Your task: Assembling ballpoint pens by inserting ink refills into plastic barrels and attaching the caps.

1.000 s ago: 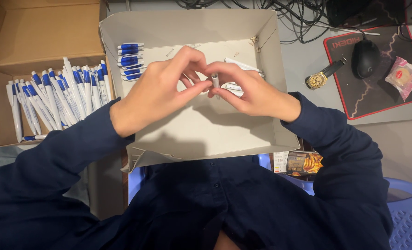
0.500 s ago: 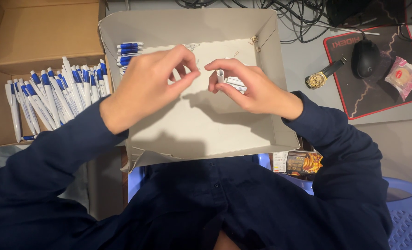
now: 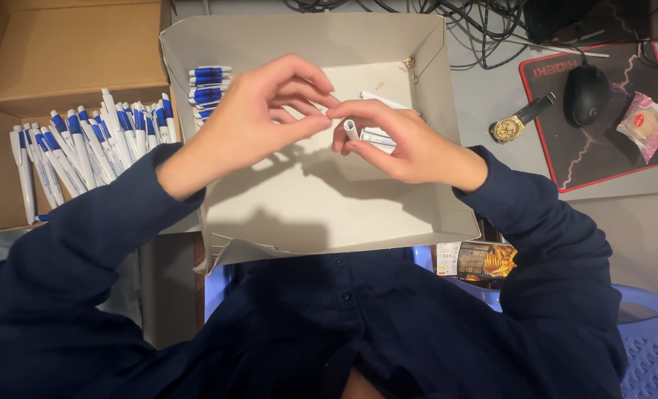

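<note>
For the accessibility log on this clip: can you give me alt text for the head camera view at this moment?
Two bare hands meet over a shallow grey cardboard tray: the right hand holds a short white tube, and the left hand pinches its fingertips beside it. White pen parts and blue-and-white pens lie in the tray, with more pens in a brown box at left.

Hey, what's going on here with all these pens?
A person in a dark blue shirt works over a shallow grey box. The right hand holds a white pen tube, and the left hand meets it fingertip to fingertip. More white tubes lie under the right hand, and blue pen parts sit in the box's corner. A brown carton at the left holds blue-and-white pens.
</note>
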